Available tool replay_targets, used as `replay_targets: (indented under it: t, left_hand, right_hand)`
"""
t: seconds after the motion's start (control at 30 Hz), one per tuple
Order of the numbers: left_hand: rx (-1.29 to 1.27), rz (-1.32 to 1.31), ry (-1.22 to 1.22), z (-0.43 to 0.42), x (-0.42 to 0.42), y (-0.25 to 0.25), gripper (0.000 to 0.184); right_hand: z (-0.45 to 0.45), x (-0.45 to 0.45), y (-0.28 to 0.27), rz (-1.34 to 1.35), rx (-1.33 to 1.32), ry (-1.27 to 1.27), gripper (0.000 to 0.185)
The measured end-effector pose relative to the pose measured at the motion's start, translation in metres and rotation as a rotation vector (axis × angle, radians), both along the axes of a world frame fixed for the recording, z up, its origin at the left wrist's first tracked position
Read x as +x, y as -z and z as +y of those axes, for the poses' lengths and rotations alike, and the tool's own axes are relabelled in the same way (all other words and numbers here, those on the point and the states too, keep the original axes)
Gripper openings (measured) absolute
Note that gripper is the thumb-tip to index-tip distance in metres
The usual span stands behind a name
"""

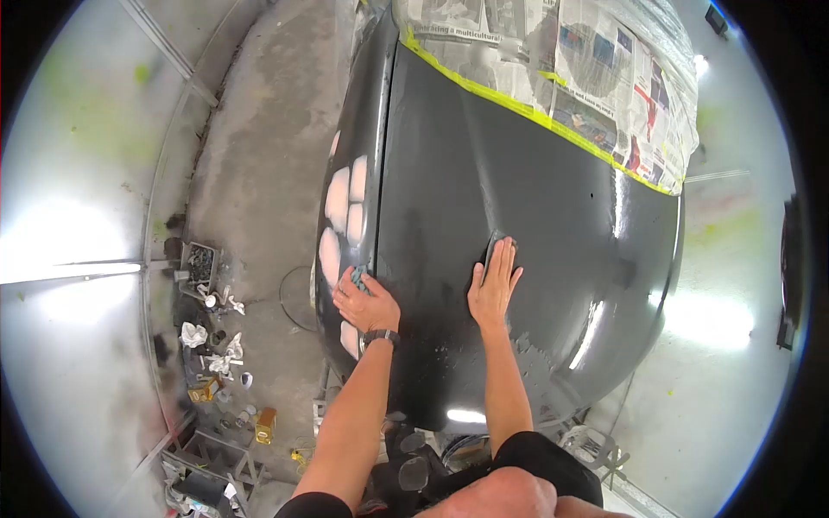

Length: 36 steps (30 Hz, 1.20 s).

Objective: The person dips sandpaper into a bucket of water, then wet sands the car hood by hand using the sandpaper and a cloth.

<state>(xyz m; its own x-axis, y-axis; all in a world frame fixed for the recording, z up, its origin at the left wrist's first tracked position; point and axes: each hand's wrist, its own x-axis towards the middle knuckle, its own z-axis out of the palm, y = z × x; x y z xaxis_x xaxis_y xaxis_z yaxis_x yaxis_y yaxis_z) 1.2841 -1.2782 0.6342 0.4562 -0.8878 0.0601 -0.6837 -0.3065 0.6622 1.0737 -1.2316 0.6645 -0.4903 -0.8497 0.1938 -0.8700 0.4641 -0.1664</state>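
A dark grey car hood fills the middle of the head view, with wet patches near its front. My left hand, with a dark band on its wrist, lies over the fender edge. Its fingers close round a mottled blue-grey wad, perhaps a cloth or sponge. On the fender beside it are several pale pink patches. My right hand presses on the hood, fingers together and pointing away from me. Under them is a thin dark sanding pad, mostly hidden by the hand.
Newspaper and clear plastic cover the windshield, edged with yellow-green tape. On the concrete floor at left lie crumpled white papers, a grey crate and a yellow can. Pale walls with bright lights stand on both sides.
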Motion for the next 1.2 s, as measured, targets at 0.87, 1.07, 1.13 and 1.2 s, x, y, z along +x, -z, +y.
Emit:
replay_targets:
  t: [0.87,1.07,1.13,1.2]
  left_hand:
    - [-0.086,-0.044,0.055,-0.006,0.001,-0.002,0.033]
    - [-0.084,-0.035,0.041,-0.004,-0.004,-0.003,0.033]
    - [-0.095,-0.039,0.026,-0.003,-0.003,0.001,0.034]
    - [-0.090,-0.064,0.021,-0.008,-0.002,0.007,0.035]
  right_hand:
    - [-0.080,0.061,-0.009,-0.093,0.185,-1.025,0.075]
    - [-0.204,-0.005,-0.023,0.051,-0.098,-0.185,0.068]
    - [-0.160,-0.008,-0.021,-0.032,-0.113,-0.076,0.068]
    - [-0.103,-0.004,-0.019,-0.061,-0.098,0.003,0.068]
